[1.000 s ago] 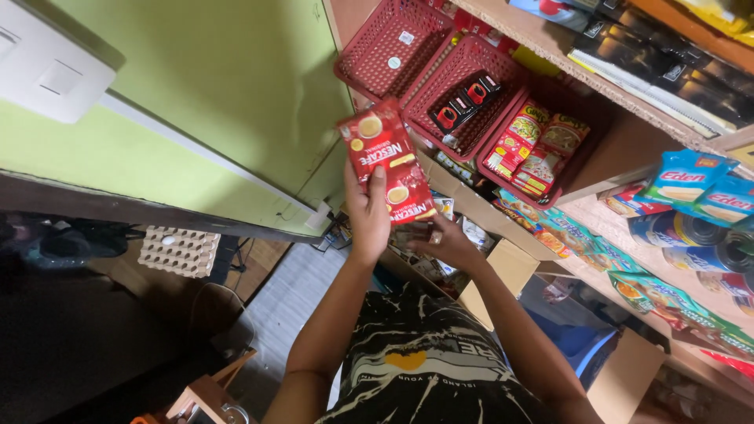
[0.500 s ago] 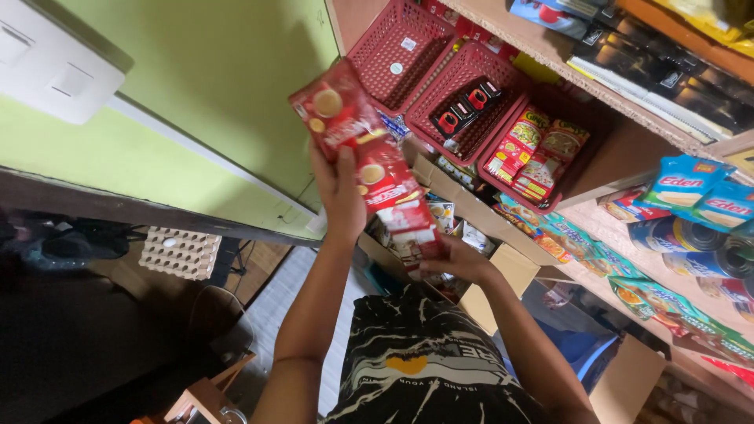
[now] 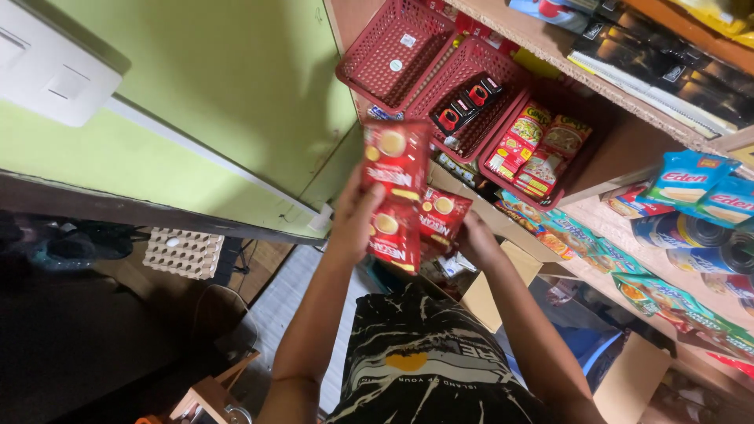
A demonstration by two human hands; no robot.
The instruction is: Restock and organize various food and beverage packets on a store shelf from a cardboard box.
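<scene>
Your left hand (image 3: 353,224) is pinched on a strip of red sachets (image 3: 394,192), thumb behind and fingers along its left edge, holding it up in front of the shelf. Your right hand (image 3: 475,239) is curled on the lower corner of a separate red sachet (image 3: 441,220) just beside the strip and touching it.

Judge these as very light and floppy: thin foil-like film, slick to the fingers, joined at seams that could tear if you tug. Grip flat across a seam or edge, not the puffed middle (the strip will droop from wherever you hold it).

Up ahead sits a wooden shelf (image 3: 628,106) with 3 red mesh baskets; the leftmost basket (image 3: 393,51) shows no contents, the middle basket (image 3: 471,94) has dark packets, and the third holds colourful packets (image 3: 534,149). Lower shelves carry more bright packs (image 3: 691,177). A green wall (image 3: 220,102) stands to the left, an egg tray (image 3: 184,253) below it, and a cardboard box (image 3: 491,294) near your right arm.
</scene>
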